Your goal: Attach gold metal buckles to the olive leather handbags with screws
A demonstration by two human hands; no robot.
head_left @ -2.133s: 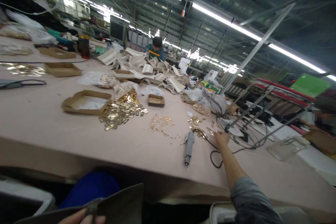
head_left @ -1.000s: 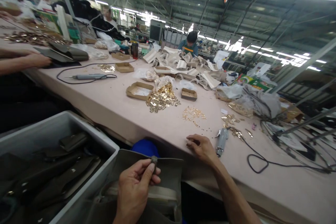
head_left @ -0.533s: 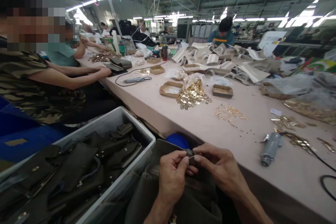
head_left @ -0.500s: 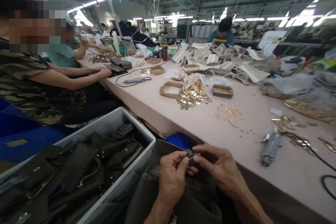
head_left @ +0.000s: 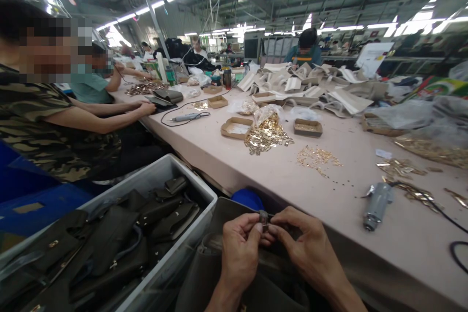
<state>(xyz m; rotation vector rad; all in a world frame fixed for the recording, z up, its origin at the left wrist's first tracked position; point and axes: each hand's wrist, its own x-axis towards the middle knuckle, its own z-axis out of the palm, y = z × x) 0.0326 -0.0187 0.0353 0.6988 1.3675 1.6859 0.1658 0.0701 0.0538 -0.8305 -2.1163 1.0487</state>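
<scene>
pinching a small metal fitting on the top edge of a dark bag panel, i have my left hand and right hand closed on it, fingers meeting just below the bench edge, beside a grey bin of bag pieces.

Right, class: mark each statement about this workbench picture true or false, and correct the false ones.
1. The left hand and right hand both pinch a small metal fitting on a grey-green bag. True.
2. The electric screwdriver is in the right hand. False: it lies on the table.
3. The grey bin holds dark bags. True.
4. The gold pile sits in the bin. False: it is on the table.
</scene>
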